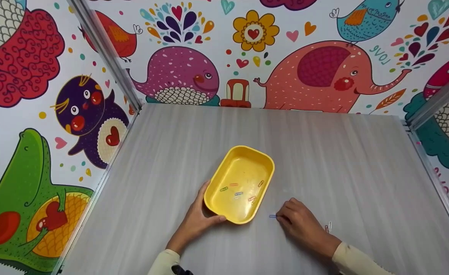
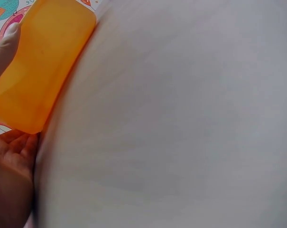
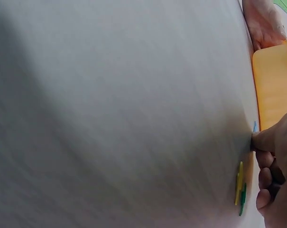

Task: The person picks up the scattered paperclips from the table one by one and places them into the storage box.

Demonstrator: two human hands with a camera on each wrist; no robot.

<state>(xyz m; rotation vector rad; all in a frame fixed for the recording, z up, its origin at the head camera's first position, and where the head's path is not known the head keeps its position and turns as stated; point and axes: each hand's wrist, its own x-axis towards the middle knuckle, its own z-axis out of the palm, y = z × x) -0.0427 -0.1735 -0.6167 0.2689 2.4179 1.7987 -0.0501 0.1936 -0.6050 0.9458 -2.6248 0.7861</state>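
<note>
Since it is so small, the blue clip [image 1: 272, 216] is just pinched by the right hand [image 1: 302, 225], low beside the yellow tray [image 1: 243, 164]. The left hand [image 1: 196, 222] grips the tray's near left corner, maybe so it won't slide. More clips [image 1: 239, 193] lie inside.

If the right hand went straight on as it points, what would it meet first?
Probably the tray, on its right side in the head view; the blue clip pinched in the right hand would lead. Height is hard to judge.

Paperclips [image 1: 239, 193] in tray [image 1: 243, 166]; tray on table [image 1: 163, 160]
</note>
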